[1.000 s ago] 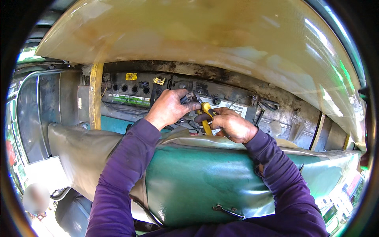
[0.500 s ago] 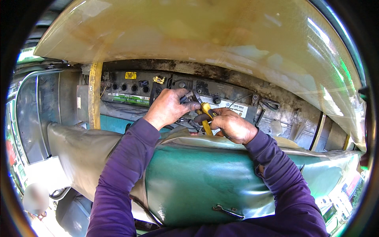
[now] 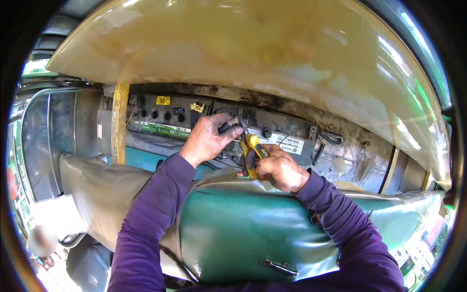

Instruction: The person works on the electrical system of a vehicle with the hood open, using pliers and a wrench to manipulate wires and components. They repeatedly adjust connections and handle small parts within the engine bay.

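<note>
Between the thumb and fingers of my left hand [image 3: 206, 138] is the end of a black cable [image 3: 225, 128], with a bare metallic tip pointing right. My right hand [image 3: 284, 168] is closed around the yellow handles of a pair of pliers [image 3: 253, 141]. The dark jaws of the pliers reach up to the cable tip, beside my left fingertips; whether they grip it I cannot tell. Both hands are over the dark battery [image 3: 287, 127] on the right. A brass terminal clamp [image 3: 197, 107] sits on the left battery [image 3: 146, 103], just beyond my left hand.
A large tan panel [image 3: 233, 44] overhangs the battery bay. A yellow upright bar [image 3: 119, 124] stands at left. Along the near side runs a green padded cover [image 3: 253, 219] with a wrench [image 3: 279, 266] lying on it. A thin loose cable [image 3: 296, 134] crosses the right battery.
My right hand has shifted slightly left and nearer to me with the pliers, whose handles look a little wider apart. My left hand still pinches the cable end.
</note>
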Available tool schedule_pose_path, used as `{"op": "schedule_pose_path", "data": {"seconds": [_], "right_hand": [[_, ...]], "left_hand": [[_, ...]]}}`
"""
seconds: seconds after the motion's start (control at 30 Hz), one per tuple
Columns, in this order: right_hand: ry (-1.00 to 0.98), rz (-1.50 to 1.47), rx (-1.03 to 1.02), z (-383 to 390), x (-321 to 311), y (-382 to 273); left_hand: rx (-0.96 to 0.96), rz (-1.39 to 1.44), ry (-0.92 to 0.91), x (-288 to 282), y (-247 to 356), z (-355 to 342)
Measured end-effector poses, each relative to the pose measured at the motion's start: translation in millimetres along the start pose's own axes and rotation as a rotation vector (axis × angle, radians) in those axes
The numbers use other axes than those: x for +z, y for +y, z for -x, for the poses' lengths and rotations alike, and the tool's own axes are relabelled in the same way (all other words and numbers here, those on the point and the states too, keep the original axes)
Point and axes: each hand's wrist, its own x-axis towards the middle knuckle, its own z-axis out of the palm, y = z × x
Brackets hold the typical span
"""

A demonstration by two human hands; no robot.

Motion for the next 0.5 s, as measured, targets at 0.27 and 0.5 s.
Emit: {"op": "schedule_pose_path", "data": {"seconds": [0.27, 0.5], "right_hand": [[0.062, -0.852, 0.261, 1.3, 9.9, -9.6], [-0.139, -1.242, 0.250, -4.1, 5.8, 5.3]], "left_hand": [[0.027, 0.081, 0.065, 10.3, -13.4, -5.6], [0.034, 0.184, 0.112, 20.2, -18.6, -5.3]]}}
